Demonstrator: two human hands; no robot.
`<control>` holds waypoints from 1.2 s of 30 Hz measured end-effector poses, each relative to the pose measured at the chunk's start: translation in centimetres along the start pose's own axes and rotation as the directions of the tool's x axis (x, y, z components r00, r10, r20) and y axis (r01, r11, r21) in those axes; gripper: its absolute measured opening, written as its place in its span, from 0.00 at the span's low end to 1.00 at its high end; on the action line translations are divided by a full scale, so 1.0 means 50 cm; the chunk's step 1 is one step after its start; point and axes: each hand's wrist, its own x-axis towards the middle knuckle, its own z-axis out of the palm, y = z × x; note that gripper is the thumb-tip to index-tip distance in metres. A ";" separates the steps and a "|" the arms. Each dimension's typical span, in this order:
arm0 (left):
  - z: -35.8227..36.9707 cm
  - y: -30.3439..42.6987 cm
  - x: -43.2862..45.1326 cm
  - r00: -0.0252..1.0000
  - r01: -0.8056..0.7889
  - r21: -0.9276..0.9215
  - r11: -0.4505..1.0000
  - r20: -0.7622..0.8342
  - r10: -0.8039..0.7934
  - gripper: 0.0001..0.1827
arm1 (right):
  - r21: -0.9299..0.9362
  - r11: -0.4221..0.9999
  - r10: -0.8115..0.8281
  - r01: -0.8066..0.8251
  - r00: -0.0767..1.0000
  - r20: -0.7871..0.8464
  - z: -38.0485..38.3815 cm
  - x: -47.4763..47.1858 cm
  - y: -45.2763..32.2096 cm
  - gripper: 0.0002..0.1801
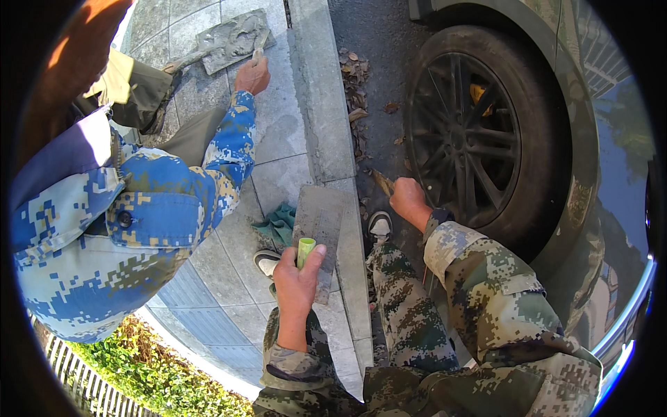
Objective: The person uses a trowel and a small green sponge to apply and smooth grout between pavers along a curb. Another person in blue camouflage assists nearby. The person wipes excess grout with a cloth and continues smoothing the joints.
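Observation:
My left hand (299, 276) is closed around the light green handle (306, 245) of a flat rectangular plasterer's board (319, 208), whose grey face has a thin smear on it. The board lies over the paving close to the kerb. Beside the car's wheel, my right hand (409, 200) is closed on something small, largely hidden by the fingers; a brown leaf-like piece (383, 182) shows at the fingertips, and I cannot tell whether it is held. A teal cloth (280, 224) lies on the paving beside the board.
At the left, a person (156, 208) in blue camouflage holds a trowel over a mortar-loaded board (237, 41). A parked car's wheel (464, 130) stands close on the right. Along the stone kerb (325, 88) lie dry leaves (356, 91). A hedge (151, 365) grows at the lower left.

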 end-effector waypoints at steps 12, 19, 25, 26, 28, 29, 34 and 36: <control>0.003 0.001 -0.004 0.999 -0.034 -0.020 0.999 0.003 0.034 0.26 | 0.002 1.000 -0.006 0.006 1.000 -0.019 -0.005 -0.005 -0.008 0.10; 0.007 0.000 -0.008 0.999 -0.052 -0.032 0.998 0.006 0.053 0.27 | 0.029 0.999 -0.035 0.038 0.995 -0.093 0.000 -0.014 -0.004 0.08; 0.001 0.006 -0.008 0.996 -0.086 -0.011 0.996 0.015 0.086 0.28 | 0.015 0.999 -0.028 0.029 0.997 -0.075 -0.004 -0.015 -0.009 0.08; 0.000 0.007 -0.008 0.997 -0.067 -0.013 0.998 0.027 0.068 0.28 | 0.030 0.999 -0.037 0.039 0.997 -0.072 -0.003 -0.014 -0.010 0.08; -0.001 0.010 -0.009 0.995 -0.095 -0.001 0.995 0.022 0.095 0.29 | 0.007 1.000 -0.029 0.030 0.998 -0.055 -0.004 -0.015 -0.011 0.08; -0.002 0.011 -0.008 0.997 -0.073 -0.009 0.997 0.029 0.073 0.29 | 0.022 0.999 -0.033 0.034 0.998 -0.062 -0.004 -0.015 -0.012 0.08; 0.001 0.010 -0.010 0.995 -0.097 -0.002 0.995 0.023 0.097 0.29 | 0.002 1.000 -0.029 0.029 0.997 -0.069 -0.003 -0.016 -0.009 0.09; 0.002 0.008 -0.010 0.995 -0.098 -0.001 0.995 0.025 0.098 0.29 | 0.020 0.999 -0.036 0.037 0.997 -0.074 -0.002 -0.016 -0.008 0.09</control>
